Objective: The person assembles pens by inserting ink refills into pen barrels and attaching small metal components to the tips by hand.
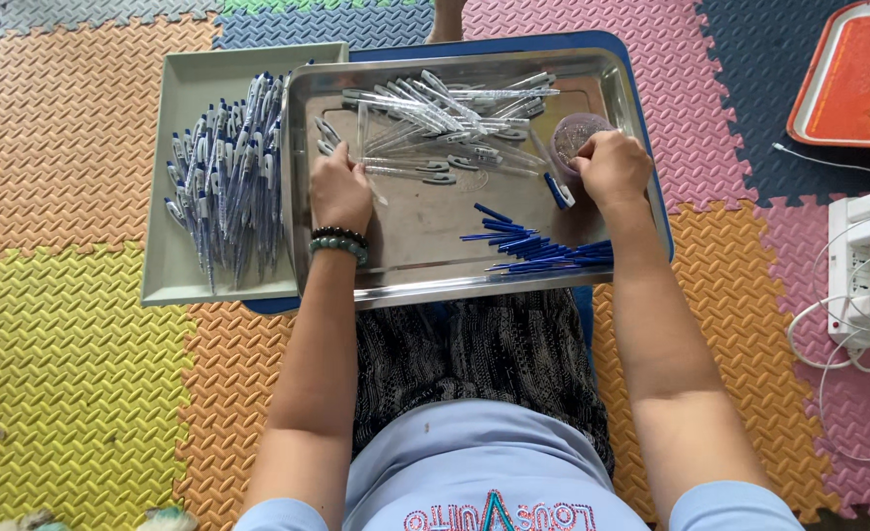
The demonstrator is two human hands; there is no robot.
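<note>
The left hand (340, 192) rests on the near edge of the heap of clear pen barrels (435, 123) in the steel tray (395, 280), fingers curled down onto 1 barrel; whether it is actually pinched or only touched I cannot tell. The right hand (612, 167) sits closed beside a small clear cup (574, 138) of tiny parts at the tray's right side, with a blue pen piece (557, 191) poking out below the knuckles, seemingly gripped, though the fingertips are hidden. A loose bundle of blue ink refills (538, 251) lies near the tray's front rim, under the right forearm. To the left, a grey plastic tray (184, 88) holds a pile of assembled blue-and-white pens (226, 177). The steel tray appears to be perched on a blue board across the person's lap, overlapping the grey one. The risks, as I judge them: the right wrist could knock the cup and scatter its small parts, the forearm could sweep refills over the low rim, or a shifted knee could tip the tray onto the foam floor mats (71, 324).
</note>
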